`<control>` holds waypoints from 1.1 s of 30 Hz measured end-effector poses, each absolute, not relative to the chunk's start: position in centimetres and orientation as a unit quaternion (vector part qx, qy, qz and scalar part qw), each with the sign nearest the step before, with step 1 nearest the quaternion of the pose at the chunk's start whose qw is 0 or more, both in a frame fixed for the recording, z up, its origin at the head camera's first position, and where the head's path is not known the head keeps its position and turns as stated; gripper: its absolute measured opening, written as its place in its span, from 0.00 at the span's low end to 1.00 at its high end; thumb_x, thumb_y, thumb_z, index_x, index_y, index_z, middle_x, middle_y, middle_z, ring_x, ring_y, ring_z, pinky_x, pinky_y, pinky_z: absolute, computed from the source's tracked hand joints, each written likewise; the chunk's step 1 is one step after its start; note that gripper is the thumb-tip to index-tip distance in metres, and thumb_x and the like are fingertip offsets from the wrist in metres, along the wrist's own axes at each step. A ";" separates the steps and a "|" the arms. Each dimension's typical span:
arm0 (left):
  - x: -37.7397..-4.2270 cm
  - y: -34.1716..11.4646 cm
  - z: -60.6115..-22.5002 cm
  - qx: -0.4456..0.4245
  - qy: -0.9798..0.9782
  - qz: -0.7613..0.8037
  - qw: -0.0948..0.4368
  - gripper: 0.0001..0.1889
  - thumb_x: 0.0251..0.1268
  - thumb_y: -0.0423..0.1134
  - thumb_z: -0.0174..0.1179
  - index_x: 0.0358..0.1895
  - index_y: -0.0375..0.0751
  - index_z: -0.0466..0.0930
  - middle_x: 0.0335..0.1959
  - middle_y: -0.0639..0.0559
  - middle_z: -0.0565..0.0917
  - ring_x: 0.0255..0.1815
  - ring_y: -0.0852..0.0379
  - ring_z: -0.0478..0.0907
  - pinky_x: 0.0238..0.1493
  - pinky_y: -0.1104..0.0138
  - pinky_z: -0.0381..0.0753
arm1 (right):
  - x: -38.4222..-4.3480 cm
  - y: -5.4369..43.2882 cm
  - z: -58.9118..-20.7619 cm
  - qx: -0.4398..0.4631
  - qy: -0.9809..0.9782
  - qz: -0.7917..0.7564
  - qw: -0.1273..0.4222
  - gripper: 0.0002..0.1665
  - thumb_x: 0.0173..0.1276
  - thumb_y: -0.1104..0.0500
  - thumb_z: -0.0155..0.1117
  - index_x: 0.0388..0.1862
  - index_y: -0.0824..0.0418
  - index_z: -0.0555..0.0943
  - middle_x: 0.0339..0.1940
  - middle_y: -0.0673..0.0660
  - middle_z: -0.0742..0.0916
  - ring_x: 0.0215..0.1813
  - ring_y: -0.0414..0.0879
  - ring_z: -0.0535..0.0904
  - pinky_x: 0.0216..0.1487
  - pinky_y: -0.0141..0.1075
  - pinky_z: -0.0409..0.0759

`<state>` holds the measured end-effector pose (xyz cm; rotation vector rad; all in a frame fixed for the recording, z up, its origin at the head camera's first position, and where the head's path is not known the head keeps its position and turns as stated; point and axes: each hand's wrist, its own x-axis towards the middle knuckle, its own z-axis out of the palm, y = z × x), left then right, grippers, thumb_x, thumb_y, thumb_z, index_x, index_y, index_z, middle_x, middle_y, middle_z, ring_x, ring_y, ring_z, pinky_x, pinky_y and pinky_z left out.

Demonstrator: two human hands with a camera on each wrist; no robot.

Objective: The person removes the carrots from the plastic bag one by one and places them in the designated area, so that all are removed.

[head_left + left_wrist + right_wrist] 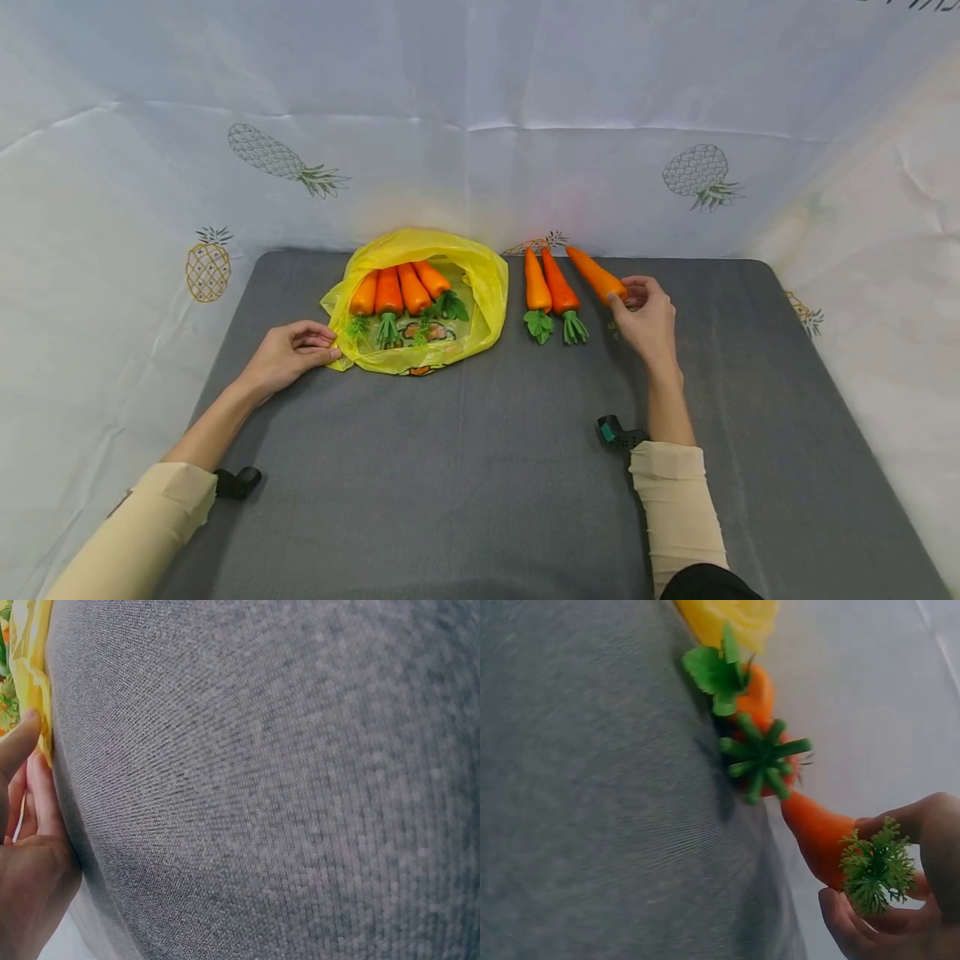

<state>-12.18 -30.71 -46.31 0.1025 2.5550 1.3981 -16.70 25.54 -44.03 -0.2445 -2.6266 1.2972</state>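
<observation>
My left hand (288,357) pinches the near left edge of a yellow plastic bag (491,292), which lies with its mouth toward me. Inside the bag several orange carrots (388,292) lie side by side, their green tops facing me. With thumb and fingers my right hand (647,317) grips the thick end of another carrot (596,275); its feathery green top (877,866) shows in the right wrist view. Just left of it are two more carrots, one with a leafy top (537,287) and one with a stubby stalk top (560,287).
A grey cloth-covered table (450,483) spreads under everything. Behind it hangs a pale curtain (480,150) printed with pineapples. Dark wrist devices sit by the left sleeve (176,500) and the right sleeve (675,500).
</observation>
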 end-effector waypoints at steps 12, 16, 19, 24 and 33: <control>-12.2 -30.8 -46.2 0.029 0.874 0.470 0.120 0.22 0.74 0.43 0.73 0.61 0.31 0.83 0.49 0.43 0.89 0.41 0.75 0.85 0.43 0.76 0.87 | -17.1 24.9 -45.4 -0.086 -0.887 0.445 0.089 0.24 0.80 0.57 0.69 0.68 0.68 0.79 0.64 0.73 0.85 0.61 0.68 0.84 0.66 0.60 0.83; -12.2 -30.8 -46.2 0.030 0.874 0.469 0.122 0.22 0.74 0.43 0.73 0.61 0.32 0.83 0.51 0.39 0.89 0.42 0.75 0.85 0.43 0.76 0.87 | -17.2 24.9 -45.5 -0.086 -0.889 0.443 0.085 0.25 0.80 0.57 0.69 0.69 0.68 0.78 0.65 0.74 0.85 0.62 0.69 0.84 0.66 0.61 0.84; -12.2 -30.8 -46.1 0.030 0.873 0.470 0.125 0.22 0.75 0.43 0.72 0.62 0.32 0.82 0.52 0.37 0.88 0.42 0.75 0.85 0.43 0.76 0.87 | -17.2 25.0 -45.4 -0.087 -0.891 0.438 0.076 0.26 0.80 0.56 0.69 0.69 0.68 0.78 0.64 0.74 0.85 0.63 0.69 0.84 0.65 0.62 0.84; -12.1 -30.8 -46.0 0.029 0.873 0.471 0.126 0.22 0.75 0.43 0.72 0.62 0.32 0.82 0.52 0.37 0.88 0.42 0.75 0.85 0.43 0.76 0.87 | -17.2 24.9 -45.3 -0.074 -0.896 0.434 0.054 0.28 0.80 0.54 0.69 0.70 0.69 0.76 0.63 0.75 0.85 0.63 0.71 0.84 0.64 0.63 0.85; -12.2 -30.8 -46.0 0.031 0.871 0.472 0.131 0.23 0.75 0.45 0.73 0.63 0.33 0.82 0.53 0.38 0.89 0.43 0.74 0.85 0.44 0.75 0.87 | -17.1 24.5 -45.5 -0.070 -0.900 0.428 0.043 0.29 0.80 0.53 0.69 0.70 0.70 0.76 0.64 0.74 0.85 0.63 0.69 0.85 0.63 0.62 0.86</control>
